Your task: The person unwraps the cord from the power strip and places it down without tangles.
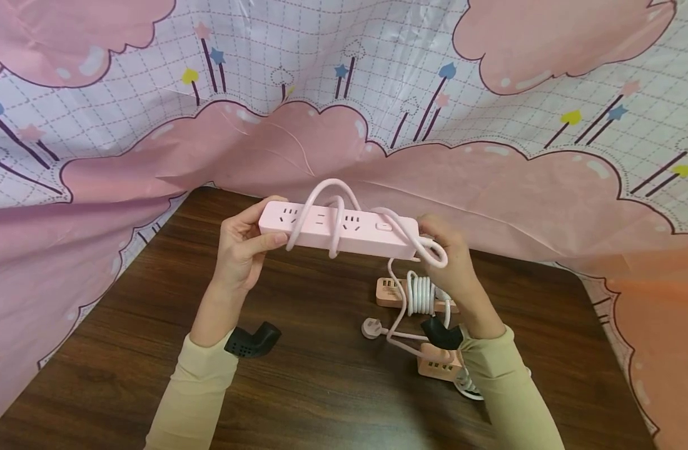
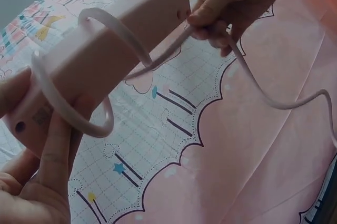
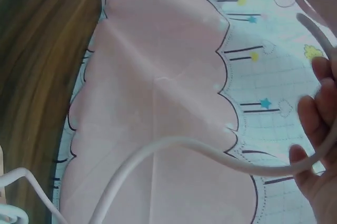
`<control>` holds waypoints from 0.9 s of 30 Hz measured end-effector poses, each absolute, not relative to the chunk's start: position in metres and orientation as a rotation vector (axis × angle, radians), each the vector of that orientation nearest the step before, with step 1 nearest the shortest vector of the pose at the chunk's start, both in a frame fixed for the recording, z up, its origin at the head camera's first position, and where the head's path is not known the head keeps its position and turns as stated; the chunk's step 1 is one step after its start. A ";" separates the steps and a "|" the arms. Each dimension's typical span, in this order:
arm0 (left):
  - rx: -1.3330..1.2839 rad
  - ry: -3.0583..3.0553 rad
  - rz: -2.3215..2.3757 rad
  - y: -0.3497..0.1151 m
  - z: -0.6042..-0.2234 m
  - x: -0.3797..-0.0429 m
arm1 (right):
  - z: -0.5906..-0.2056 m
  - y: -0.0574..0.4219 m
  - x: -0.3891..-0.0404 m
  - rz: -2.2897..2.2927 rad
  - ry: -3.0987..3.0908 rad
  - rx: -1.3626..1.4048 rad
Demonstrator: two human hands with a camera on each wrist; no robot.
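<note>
A pink power strip (image 1: 316, 234) is held up above the table, its sockets and switch facing up, with loose loops of its pink cord (image 1: 336, 225) wound around it. My left hand (image 1: 238, 250) grips the strip's left end, thumb on the near side. At the other end, my right hand (image 1: 452, 259) holds the cord between curled fingers, as the left wrist view shows; there the cord (image 2: 279, 104) trails away beyond the right hand (image 2: 231, 8). In the right wrist view the cord (image 3: 179, 142) arcs down from the fingers (image 3: 310, 113).
On the dark wooden table (image 1: 321, 387), a peach power strip (image 1: 390, 294) wrapped in white cord (image 1: 420, 295) lies below my right hand. Nearer me are another peach strip (image 1: 438, 369) and a plug (image 1: 372, 328). A patterned pink-and-white sheet (image 1: 299, 144) hangs behind the table.
</note>
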State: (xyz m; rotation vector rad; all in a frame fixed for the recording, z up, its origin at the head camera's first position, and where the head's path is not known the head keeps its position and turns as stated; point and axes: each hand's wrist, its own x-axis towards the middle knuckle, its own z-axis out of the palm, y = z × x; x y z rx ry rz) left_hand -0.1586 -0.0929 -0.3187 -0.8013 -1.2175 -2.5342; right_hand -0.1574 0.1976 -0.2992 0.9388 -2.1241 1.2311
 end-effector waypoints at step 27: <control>-0.647 -1.258 -2.390 -0.098 -0.320 -0.165 | -0.296 0.216 -0.112 1.007 -2.455 1.842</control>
